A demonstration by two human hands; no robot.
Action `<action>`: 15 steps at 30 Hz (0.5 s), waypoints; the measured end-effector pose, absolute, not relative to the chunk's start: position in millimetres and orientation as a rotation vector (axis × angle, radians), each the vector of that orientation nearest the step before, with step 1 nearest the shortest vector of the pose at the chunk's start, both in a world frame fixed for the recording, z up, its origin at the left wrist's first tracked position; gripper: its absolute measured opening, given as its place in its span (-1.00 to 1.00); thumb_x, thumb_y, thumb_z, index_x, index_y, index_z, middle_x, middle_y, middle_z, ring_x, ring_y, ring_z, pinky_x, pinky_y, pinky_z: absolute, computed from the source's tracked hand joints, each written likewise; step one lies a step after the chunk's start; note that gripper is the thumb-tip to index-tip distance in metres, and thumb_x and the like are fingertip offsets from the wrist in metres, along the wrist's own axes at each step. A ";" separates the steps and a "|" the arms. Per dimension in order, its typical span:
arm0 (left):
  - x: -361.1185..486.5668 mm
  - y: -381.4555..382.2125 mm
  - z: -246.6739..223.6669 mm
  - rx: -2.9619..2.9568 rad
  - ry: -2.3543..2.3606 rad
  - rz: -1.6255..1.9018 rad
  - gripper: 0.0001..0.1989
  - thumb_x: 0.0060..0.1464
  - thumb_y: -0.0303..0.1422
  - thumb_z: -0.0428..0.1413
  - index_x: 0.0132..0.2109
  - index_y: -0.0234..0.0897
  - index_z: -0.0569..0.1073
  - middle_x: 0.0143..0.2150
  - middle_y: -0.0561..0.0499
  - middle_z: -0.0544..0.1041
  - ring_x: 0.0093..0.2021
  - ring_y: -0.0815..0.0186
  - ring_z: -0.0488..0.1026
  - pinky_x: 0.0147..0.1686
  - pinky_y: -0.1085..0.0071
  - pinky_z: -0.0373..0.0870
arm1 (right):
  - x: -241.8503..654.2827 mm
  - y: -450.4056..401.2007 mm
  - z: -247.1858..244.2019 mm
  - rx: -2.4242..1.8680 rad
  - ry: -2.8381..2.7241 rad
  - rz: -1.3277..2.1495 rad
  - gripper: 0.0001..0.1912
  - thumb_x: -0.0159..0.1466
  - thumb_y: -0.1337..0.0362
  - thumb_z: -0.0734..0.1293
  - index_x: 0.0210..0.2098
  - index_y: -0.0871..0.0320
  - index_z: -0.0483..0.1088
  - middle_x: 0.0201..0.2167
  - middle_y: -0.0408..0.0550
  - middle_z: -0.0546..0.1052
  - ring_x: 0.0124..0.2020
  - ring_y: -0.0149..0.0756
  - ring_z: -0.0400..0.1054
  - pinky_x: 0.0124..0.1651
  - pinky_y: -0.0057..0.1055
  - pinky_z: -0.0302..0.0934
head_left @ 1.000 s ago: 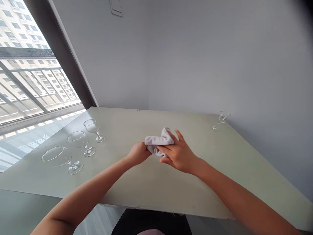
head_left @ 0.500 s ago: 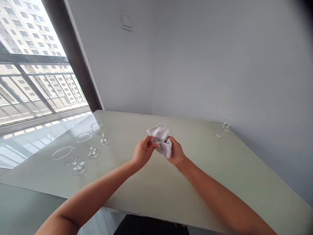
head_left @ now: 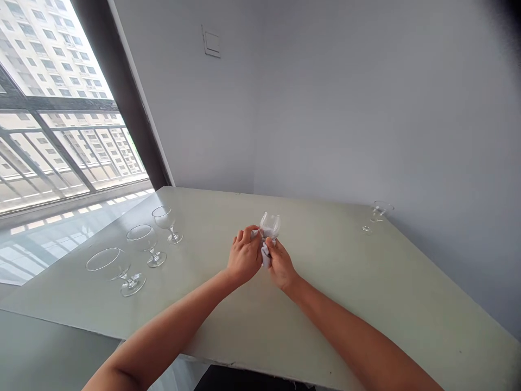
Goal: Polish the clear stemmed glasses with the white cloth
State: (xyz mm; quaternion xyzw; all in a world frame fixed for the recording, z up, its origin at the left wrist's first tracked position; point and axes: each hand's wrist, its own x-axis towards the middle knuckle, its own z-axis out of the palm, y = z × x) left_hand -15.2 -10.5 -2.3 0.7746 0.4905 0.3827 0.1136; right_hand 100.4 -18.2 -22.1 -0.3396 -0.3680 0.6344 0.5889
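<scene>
A clear stemmed wine glass point(head_left: 270, 221) is held over the middle of the table, its bowl showing above my hands. A white cloth point(head_left: 266, 257) is bunched around its stem and hangs between my palms. My left hand point(head_left: 245, 254) is closed on the cloth at the glass's left side, its fingers curled near the bottom of the bowl. From the right, my right hand point(head_left: 280, 263) grips the glass at the stem, thumb up, with cloth against it. The foot of the glass is hidden by the hands and cloth.
Three more wine glasses stand in a row at the left: a near one point(head_left: 132, 282), a middle one point(head_left: 156, 258) and a far one point(head_left: 175, 237). Another glass point(head_left: 377, 212) stands at the far right of the pale table point(head_left: 345, 304), by the wall. A window is at the left.
The cloth, which covered the glass's bowl, has come down around the stem, so the bowl now shows. My left hand has turned back-up, and my right hand has shifted slightly left and lower.
</scene>
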 end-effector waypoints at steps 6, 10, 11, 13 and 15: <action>-34.7 3.6 16.3 1.281 0.780 0.906 -0.49 -0.03 -0.17 0.09 0.08 -0.20 0.27 -0.08 -0.12 0.41 -0.26 0.22 0.42 -0.29 0.29 0.33 | 115.8 -14.5 -7.0 -0.714 -0.962 1.819 -0.56 0.08 -0.10 0.27 -0.32 0.18 0.35 -0.58 -0.15 0.36 -0.61 -0.40 0.24 -0.47 -0.34 0.22; -39.6 6.3 15.5 1.070 0.603 0.857 -0.42 -0.15 -0.27 0.22 0.04 -0.22 0.25 0.06 -0.20 0.32 -0.19 0.17 0.42 -0.33 0.31 0.37 | 116.3 -17.6 -5.6 -0.652 -1.050 1.981 -0.61 0.11 -0.07 0.26 -0.40 0.18 0.35 -0.58 -0.14 0.36 -0.59 -0.37 0.26 -0.46 -0.32 0.22; -39.9 7.3 13.1 1.058 0.617 0.873 -0.45 -0.17 -0.29 0.24 0.00 -0.26 0.28 0.07 -0.22 0.31 -0.17 0.16 0.42 -0.31 0.31 0.37 | 116.3 -17.1 -6.7 -0.677 -1.076 1.985 -0.62 0.11 -0.06 0.27 -0.41 0.18 0.35 -0.58 -0.14 0.36 -0.58 -0.37 0.28 -0.44 -0.31 0.23; -39.9 9.9 7.0 1.046 0.684 0.928 -0.48 -0.21 -0.32 0.26 -0.06 -0.30 0.30 0.07 -0.24 0.32 -0.15 0.16 0.41 -0.28 0.32 0.36 | 116.7 -14.1 -10.4 -0.756 -1.125 1.949 -0.63 0.06 -0.03 0.33 -0.39 0.19 0.35 -0.55 -0.14 0.38 -0.55 -0.37 0.30 -0.39 -0.31 0.24; -39.4 12.8 0.7 1.033 0.794 0.990 -0.48 -0.23 -0.32 0.28 -0.09 -0.33 0.31 0.03 -0.24 0.36 -0.14 0.17 0.41 -0.24 0.33 0.34 | 117.7 -8.9 -15.3 -0.842 -1.178 1.870 -0.61 0.01 0.00 0.37 -0.36 0.20 0.35 -0.51 -0.13 0.39 -0.52 -0.37 0.32 -0.35 -0.31 0.23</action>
